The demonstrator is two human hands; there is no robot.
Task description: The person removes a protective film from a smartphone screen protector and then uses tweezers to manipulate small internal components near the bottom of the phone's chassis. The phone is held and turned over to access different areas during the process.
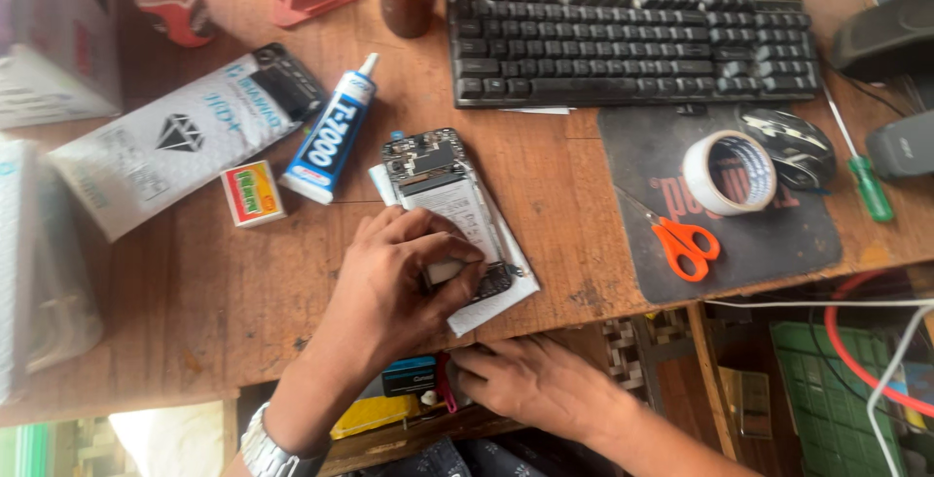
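Here's the left hand (404, 278), reaching up from the near edge of the worn wooden desk (545, 176) and settled on the opened smartphone with its back cover off, circuit board and pale battery exposed (443, 195). The fingers (457, 265) are curled down over the phone's lower end, pinching at a small pale piece there; what exactly sits under the fingertips is hidden. The phone lies on a white sheet of paper (496, 307), near the middle of the desk, its long axis running from the near edge away and slightly to the left, circuit-board end farthest from the person.

The right hand (530, 380) is lower, below the desk's front edge, palm down and fingers half curled over the clutter of a shelf underneath. Whether it grips anything there I cannot tell. So the left hand is the one on the phone; the right sits well short of it.

Just left of the phone lies a blue-and-white tube of glue with a white nozzle (329, 132), and beside that a small red-and-yellow box (252, 193). Off to the right, on a dark mouse mat (769, 234), sit orange-handled scissors (684, 246) and a roll of white tape (728, 172). A black keyboard (632, 44) spans the far side.
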